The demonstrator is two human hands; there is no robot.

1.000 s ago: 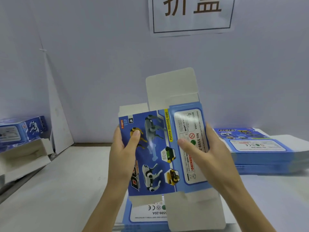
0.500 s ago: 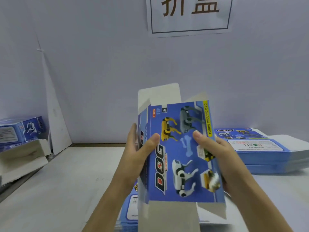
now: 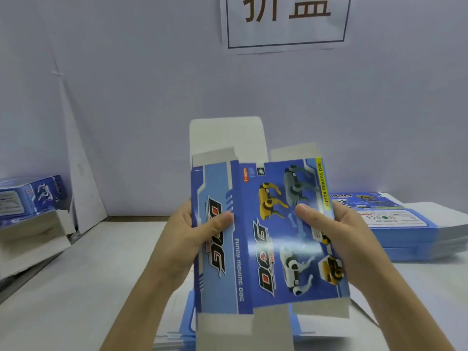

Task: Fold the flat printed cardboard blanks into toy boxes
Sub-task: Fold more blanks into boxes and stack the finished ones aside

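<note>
Pinching glossy blue dog-printed blank (image 3: 253,249), fingers (image 3: 219,222) of left hand (image 3: 182,239) and right hand (image 3: 350,234), grey flaps (image 3: 226,135) unfolded.

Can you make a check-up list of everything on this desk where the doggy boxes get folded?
Surface: white table.
Job's things: blue box blank held up, partly opened, end flaps unfolded; stack of flat blanks at right; folded boxes at far left.
Clutter: nothing seen.
Hands: left hand and right hand each grip one side of the box blank.
Cables: nothing seen.
Surroundings: pale wall with a paper sign.
</note>
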